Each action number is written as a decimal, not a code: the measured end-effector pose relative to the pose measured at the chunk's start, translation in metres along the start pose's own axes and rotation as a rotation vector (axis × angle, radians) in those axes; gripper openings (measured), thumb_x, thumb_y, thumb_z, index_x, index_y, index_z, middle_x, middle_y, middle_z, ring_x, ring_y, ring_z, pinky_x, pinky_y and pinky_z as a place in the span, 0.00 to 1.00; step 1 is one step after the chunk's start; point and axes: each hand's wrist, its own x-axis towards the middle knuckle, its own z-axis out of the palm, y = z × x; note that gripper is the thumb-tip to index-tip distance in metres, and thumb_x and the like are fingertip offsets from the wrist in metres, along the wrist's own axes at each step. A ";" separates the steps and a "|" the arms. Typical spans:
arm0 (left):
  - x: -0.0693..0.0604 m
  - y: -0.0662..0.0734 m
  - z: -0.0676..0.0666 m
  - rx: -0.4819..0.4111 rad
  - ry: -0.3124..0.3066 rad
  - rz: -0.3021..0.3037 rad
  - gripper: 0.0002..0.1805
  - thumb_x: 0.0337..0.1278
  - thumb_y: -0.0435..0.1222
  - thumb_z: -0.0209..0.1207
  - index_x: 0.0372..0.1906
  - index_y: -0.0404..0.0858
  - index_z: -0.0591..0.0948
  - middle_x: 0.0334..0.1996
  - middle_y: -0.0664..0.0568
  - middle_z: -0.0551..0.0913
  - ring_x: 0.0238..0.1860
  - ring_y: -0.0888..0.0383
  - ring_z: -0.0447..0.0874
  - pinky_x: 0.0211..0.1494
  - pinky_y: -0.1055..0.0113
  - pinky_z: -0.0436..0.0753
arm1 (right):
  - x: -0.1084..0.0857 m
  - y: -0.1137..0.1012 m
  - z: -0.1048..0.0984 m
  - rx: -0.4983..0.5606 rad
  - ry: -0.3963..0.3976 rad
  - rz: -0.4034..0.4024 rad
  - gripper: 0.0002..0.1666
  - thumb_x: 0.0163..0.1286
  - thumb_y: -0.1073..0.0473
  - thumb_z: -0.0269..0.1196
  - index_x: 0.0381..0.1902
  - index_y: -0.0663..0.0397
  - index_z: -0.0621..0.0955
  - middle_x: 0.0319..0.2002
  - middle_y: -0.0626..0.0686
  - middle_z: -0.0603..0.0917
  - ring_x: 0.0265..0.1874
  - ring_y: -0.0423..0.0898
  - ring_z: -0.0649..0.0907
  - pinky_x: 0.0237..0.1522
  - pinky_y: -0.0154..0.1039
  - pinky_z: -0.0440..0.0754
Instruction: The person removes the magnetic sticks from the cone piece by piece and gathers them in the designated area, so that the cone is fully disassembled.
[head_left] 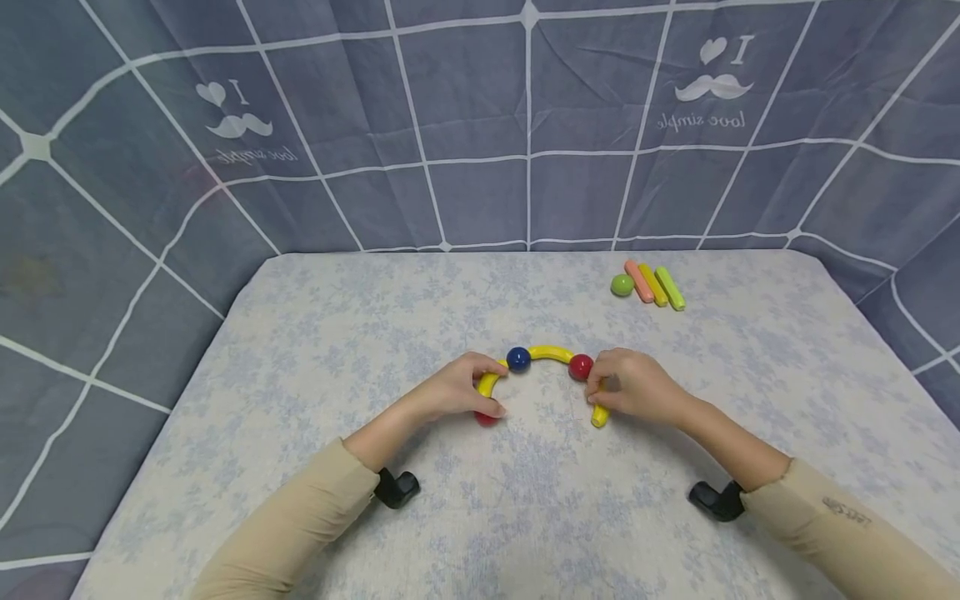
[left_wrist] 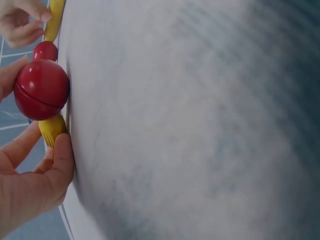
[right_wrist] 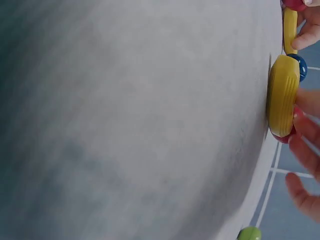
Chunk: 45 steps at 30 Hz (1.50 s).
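Note:
An arc of curved yellow pieces (head_left: 551, 353) and balls lies on the table: a blue ball (head_left: 518, 359) left of the top piece, a red ball (head_left: 581, 367) right of it. My left hand (head_left: 457, 385) holds the arc's left yellow piece (head_left: 487, 384) between thumb and fingers, with another red ball (head_left: 486, 418) at its lower end, seen large in the left wrist view (left_wrist: 42, 90). My right hand (head_left: 633, 383) has its fingers at the right yellow piece (head_left: 599, 416), touching it beside the red ball; in the right wrist view that piece (right_wrist: 283, 95) shows ridged sides.
At the back right of the patterned table (head_left: 337, 308) lie a green ball (head_left: 622, 285), a pink stick (head_left: 639, 282), a yellow stick (head_left: 653, 285) and a lime stick (head_left: 670, 288). A grey-blue curtain with white lines (head_left: 472, 200) hangs behind and at the sides.

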 end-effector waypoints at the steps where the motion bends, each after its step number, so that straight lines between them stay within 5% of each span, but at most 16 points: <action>1: 0.000 0.000 0.000 0.004 0.001 -0.003 0.30 0.39 0.31 0.72 0.54 0.36 0.78 0.57 0.45 0.68 0.48 0.52 0.67 0.49 0.63 0.69 | 0.001 0.000 0.000 0.007 0.008 0.052 0.11 0.49 0.64 0.73 0.21 0.47 0.79 0.24 0.40 0.76 0.27 0.41 0.74 0.32 0.37 0.74; 7: -0.003 0.000 -0.002 0.029 -0.001 0.003 0.30 0.38 0.31 0.72 0.54 0.36 0.79 0.54 0.47 0.70 0.48 0.52 0.67 0.49 0.61 0.69 | 0.008 0.004 -0.004 0.127 -0.003 0.339 0.16 0.49 0.61 0.73 0.28 0.57 0.75 0.24 0.48 0.75 0.25 0.44 0.72 0.25 0.35 0.71; 12: -0.007 -0.002 -0.004 0.048 -0.016 0.011 0.29 0.38 0.32 0.72 0.53 0.37 0.79 0.53 0.48 0.70 0.47 0.52 0.67 0.49 0.61 0.69 | 0.014 0.010 -0.007 0.193 -0.068 0.436 0.16 0.54 0.61 0.70 0.37 0.63 0.79 0.23 0.50 0.75 0.20 0.44 0.72 0.22 0.34 0.70; 29: -0.023 -0.007 -0.012 0.030 -0.085 0.054 0.29 0.41 0.32 0.71 0.54 0.35 0.77 0.58 0.45 0.67 0.48 0.53 0.67 0.47 0.64 0.71 | 0.035 0.021 -0.009 0.182 -0.118 0.311 0.09 0.57 0.66 0.65 0.37 0.63 0.82 0.22 0.49 0.74 0.23 0.44 0.72 0.27 0.37 0.70; 45: -0.023 -0.007 -0.016 0.065 -0.142 0.048 0.25 0.44 0.33 0.69 0.53 0.39 0.79 0.57 0.46 0.68 0.48 0.51 0.66 0.46 0.60 0.69 | 0.038 0.025 -0.005 0.217 -0.138 0.283 0.10 0.58 0.66 0.64 0.39 0.64 0.82 0.22 0.48 0.75 0.22 0.43 0.71 0.26 0.35 0.69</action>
